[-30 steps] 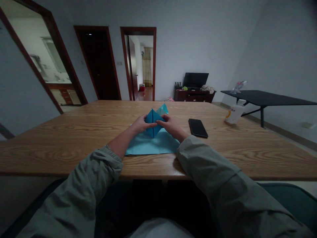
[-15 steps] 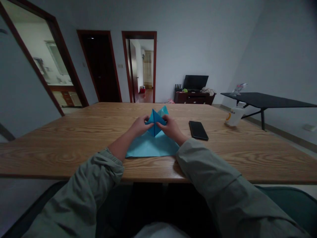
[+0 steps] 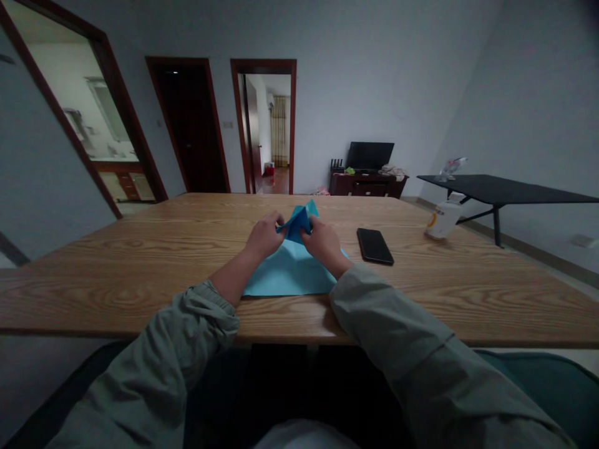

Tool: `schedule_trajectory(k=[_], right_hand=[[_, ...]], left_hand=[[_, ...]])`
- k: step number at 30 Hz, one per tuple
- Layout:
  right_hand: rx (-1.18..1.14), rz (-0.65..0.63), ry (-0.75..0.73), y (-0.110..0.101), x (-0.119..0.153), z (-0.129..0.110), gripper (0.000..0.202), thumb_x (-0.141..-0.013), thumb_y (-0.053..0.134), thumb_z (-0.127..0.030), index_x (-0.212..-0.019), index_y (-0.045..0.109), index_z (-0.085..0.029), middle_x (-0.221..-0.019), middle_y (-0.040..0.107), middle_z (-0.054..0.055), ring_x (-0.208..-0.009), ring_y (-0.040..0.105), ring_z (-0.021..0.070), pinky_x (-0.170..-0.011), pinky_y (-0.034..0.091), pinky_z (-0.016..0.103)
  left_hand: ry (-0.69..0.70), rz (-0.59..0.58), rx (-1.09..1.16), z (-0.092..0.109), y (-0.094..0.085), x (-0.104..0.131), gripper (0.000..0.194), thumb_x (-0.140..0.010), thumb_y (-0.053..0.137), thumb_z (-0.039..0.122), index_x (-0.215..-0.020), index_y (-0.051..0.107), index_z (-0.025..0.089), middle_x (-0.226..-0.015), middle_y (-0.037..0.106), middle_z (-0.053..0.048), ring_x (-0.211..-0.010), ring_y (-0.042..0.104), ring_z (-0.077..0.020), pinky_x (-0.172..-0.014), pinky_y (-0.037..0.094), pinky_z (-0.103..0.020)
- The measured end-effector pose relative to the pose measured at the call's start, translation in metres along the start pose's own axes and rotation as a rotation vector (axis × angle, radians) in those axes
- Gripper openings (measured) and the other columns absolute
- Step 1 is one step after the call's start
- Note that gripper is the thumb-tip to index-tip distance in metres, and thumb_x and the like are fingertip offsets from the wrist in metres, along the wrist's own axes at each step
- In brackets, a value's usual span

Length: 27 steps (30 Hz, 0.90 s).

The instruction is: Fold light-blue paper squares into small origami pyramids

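A piece of folded blue paper [image 3: 298,224] is held up between both hands, its creased faces meeting in a peak that leans right. My left hand [image 3: 267,236] pinches its left corner between thumb and fingers. On the other side, my right hand [image 3: 324,240] grips the right part, thumb toward me. Beneath them lies a flat light-blue sheet [image 3: 290,274] on the wooden table [image 3: 178,262]. Just behind the folded paper a lighter blue-green paper point [image 3: 311,207] shows; whether it is a separate piece I cannot tell.
A black phone [image 3: 374,246] lies right of the sheet. Farther right stands a white container [image 3: 442,218] with an orange mark. Beyond the table are a black table [image 3: 505,188] and a cabinet [image 3: 367,184] with a screen [image 3: 369,156].
The folded blue paper has turned from facing me squarely to an angle, its peak moving right. My left hand has shifted slightly right and the flat sheet has slid a little right.
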State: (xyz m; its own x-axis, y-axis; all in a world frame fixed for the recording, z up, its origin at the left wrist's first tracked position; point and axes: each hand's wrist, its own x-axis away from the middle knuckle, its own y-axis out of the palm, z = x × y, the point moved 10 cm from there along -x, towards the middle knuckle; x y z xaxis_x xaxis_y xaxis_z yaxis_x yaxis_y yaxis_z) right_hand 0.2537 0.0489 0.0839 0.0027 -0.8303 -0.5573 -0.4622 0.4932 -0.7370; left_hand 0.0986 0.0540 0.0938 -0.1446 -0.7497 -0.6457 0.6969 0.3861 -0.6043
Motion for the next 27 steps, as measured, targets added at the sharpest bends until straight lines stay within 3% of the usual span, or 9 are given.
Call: schedule_trajectory(k=[5, 9, 12, 17, 21, 27], right_hand=[[0.021, -0.029, 0.064, 0.002, -0.004, 0.022, 0.017, -0.082, 0.054, -0.027, -0.096, 0.06, -0.019, -0.09, 0.065, 0.01, -0.078, 0.058, 0.0228, -0.065, 0.037, 0.029], [-0.014, -0.04, 0.033, 0.009, -0.008, 0.036, 0.026, -0.08, 0.052, -0.022, -0.106, 0.059, -0.019, -0.093, 0.066, 0.009, -0.081, 0.06, 0.0237, -0.066, 0.04, 0.029], [-0.042, -0.088, -0.036, 0.021, -0.01, 0.046, 0.035, -0.081, 0.051, -0.018, -0.115, 0.058, -0.019, -0.098, 0.067, 0.009, -0.086, 0.062, 0.0227, -0.071, 0.043, 0.029], [0.048, -0.337, -0.09, 0.056, -0.005, 0.062, 0.033, -0.076, 0.057, -0.015, -0.107, 0.069, -0.02, -0.106, 0.069, 0.011, -0.096, 0.062, 0.0238, -0.081, 0.044, 0.029], [0.083, -0.412, -0.095, 0.065, -0.002, 0.062, 0.028, -0.079, 0.06, -0.033, -0.098, 0.075, -0.018, -0.096, 0.071, 0.013, -0.085, 0.064, 0.0245, -0.074, 0.045, 0.03], [0.126, -0.395, -0.127, 0.062, -0.004, 0.06, 0.032, -0.076, 0.061, -0.029, -0.104, 0.072, -0.018, -0.1, 0.071, 0.014, -0.087, 0.063, 0.0255, -0.072, 0.044, 0.03]], left_hand=[[-0.041, 0.129, 0.064, -0.016, -0.014, -0.002, 0.015, -0.073, 0.053, 0.011, -0.084, 0.053, 0.02, -0.089, 0.06, -0.005, -0.086, 0.057, -0.02, -0.08, 0.046, -0.033], [-0.1, 0.153, 0.202, -0.043, -0.012, -0.007, 0.025, -0.071, 0.05, 0.009, -0.092, 0.056, 0.02, -0.096, 0.062, -0.006, -0.091, 0.058, -0.0198, -0.083, 0.048, -0.033], [-0.121, 0.014, 0.219, -0.064, 0.006, -0.007, 0.033, -0.07, 0.051, 0.009, -0.1, 0.061, 0.02, -0.101, 0.064, -0.006, -0.091, 0.06, -0.0199, -0.083, 0.049, -0.033], [-0.079, -0.456, 0.032, -0.077, 0.054, 0.011, 0.033, -0.068, 0.061, 0.021, -0.098, 0.072, 0.024, -0.099, 0.071, -0.005, -0.089, 0.062, -0.0211, -0.081, 0.047, -0.029], [-0.098, -0.524, -0.007, -0.079, 0.059, 0.015, 0.033, -0.069, 0.066, 0.045, -0.091, 0.076, 0.023, -0.094, 0.072, -0.007, -0.085, 0.062, -0.0229, -0.073, 0.046, -0.028], [-0.064, -0.549, -0.09, -0.086, 0.059, 0.013, 0.041, -0.068, 0.067, 0.04, -0.106, 0.072, 0.023, -0.101, 0.072, -0.007, -0.086, 0.063, -0.0239, -0.073, 0.045, -0.029]])
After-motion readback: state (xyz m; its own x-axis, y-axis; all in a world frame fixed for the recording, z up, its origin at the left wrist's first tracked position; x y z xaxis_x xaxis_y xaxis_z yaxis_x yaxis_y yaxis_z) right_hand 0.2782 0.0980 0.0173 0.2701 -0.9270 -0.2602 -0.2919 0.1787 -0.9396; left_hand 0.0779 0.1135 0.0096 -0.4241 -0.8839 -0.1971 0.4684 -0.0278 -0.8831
